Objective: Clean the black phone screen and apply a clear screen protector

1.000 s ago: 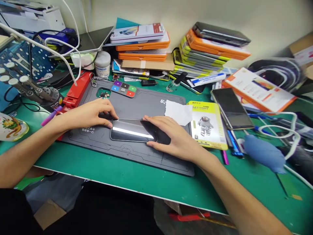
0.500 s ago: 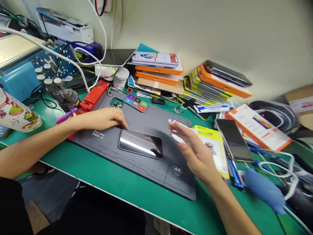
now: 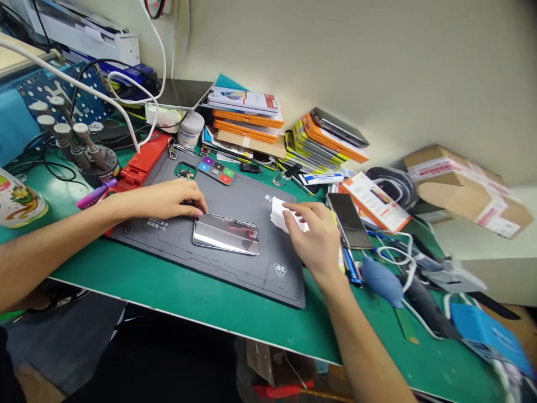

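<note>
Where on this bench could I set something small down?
The green bench is bare along its near edge, in front of the grey mat; the mat is also bare between the phone and the coloured tiles. It's crowded behind the mat, with stacked boxes, and right of it, with a blue bulb.

Hands (image 3: 316, 235): bare | forearms (image 3: 364, 336): bare | clothing over lap (image 3: 168, 352): black (plain where it shows)

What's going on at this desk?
A person is at a cluttered green workbench. A glossy black rectangular phone lies flat on a dark grey flat mat. The left hand rests by the phone's far left corner. The right hand is at a torn white sheet of paper near the mat's right side; whether it grips the paper is unclear.
</note>
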`<state>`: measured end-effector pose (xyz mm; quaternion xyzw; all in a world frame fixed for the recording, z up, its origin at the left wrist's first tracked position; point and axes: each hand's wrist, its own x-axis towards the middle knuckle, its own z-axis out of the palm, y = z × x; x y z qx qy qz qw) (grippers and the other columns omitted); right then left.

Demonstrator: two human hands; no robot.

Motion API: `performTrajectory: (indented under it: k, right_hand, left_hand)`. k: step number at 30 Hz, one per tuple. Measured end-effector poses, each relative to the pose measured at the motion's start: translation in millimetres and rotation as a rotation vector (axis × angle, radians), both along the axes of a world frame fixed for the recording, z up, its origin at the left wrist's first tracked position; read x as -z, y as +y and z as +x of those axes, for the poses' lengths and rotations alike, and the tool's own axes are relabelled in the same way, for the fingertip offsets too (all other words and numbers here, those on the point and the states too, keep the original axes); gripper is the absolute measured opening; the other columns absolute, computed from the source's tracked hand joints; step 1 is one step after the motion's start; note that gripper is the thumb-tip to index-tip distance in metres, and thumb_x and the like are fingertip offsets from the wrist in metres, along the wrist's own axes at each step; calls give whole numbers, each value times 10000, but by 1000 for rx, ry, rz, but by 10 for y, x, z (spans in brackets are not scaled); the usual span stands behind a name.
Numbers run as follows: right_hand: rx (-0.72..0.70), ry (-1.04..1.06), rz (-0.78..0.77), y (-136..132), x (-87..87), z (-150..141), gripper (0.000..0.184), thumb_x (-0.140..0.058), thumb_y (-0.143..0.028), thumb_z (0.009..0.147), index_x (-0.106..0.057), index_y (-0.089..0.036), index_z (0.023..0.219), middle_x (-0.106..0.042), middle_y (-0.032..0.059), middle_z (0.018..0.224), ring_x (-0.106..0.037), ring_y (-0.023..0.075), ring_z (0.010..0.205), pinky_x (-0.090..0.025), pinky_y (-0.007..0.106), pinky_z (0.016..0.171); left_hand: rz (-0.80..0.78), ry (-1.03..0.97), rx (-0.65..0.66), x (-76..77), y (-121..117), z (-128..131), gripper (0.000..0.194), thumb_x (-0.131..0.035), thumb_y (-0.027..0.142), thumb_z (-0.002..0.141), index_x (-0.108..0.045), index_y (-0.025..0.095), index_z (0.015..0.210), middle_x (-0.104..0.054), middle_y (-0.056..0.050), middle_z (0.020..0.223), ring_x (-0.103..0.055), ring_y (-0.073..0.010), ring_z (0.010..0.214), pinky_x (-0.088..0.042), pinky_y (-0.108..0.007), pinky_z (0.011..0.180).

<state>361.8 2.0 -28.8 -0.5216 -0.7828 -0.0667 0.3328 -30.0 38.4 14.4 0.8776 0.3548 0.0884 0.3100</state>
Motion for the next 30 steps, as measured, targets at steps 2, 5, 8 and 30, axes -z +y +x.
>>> performTrajectory:
  k: [2, 5, 8, 30]
  right_hand:
    - [4, -62, -51, 53, 11, 80, 271, -631, -434, 1096, -832, -274, 1181, -795, 119, 1126, -757, 340, 1054, -616, 543, 930]
    - [-28, -90, -110, 87, 52, 131, 258, -637, -434, 1091, -824, -259, 1119, -799, 118, 1110, -751, 345, 1066, -609, 542, 936]
    - [-40, -74, -127, 85, 85, 100, 261, -588, -398, 1114, -789, -252, 1033, -793, 113, 1054, -745, 325, 1015, -602, 517, 923]
    - [-196, -186, -181, -24, -171, 127, 163, -599, -321, 1107, -716, -260, 1012, -798, 109, 1043, -777, 338, 988, -603, 499, 834]
  left_hand:
    - [15, -7, 3, -4, 3, 4, 371, -543, 457, 1107, -828, 257, 1235, -759, -65, 1239, -661, -234, 1218, -442, -329, 1095]
    - [15, -6, 0, -8, 5, 8, 376, -522, 431, 1110, -830, 255, 1235, -760, -69, 1248, -672, -236, 1218, -446, -340, 1104]
    - [18, 3, 0, -19, 0, 14, 379, -529, 438, 1104, -830, 251, 1236, -761, -67, 1253, -666, -235, 1228, -439, -337, 1120]
    - [0, 20, -25, -76, -43, 48, 409, -498, 456, 1116, -812, 231, 1249, -752, -68, 1267, -634, -239, 1287, -388, -352, 1225]
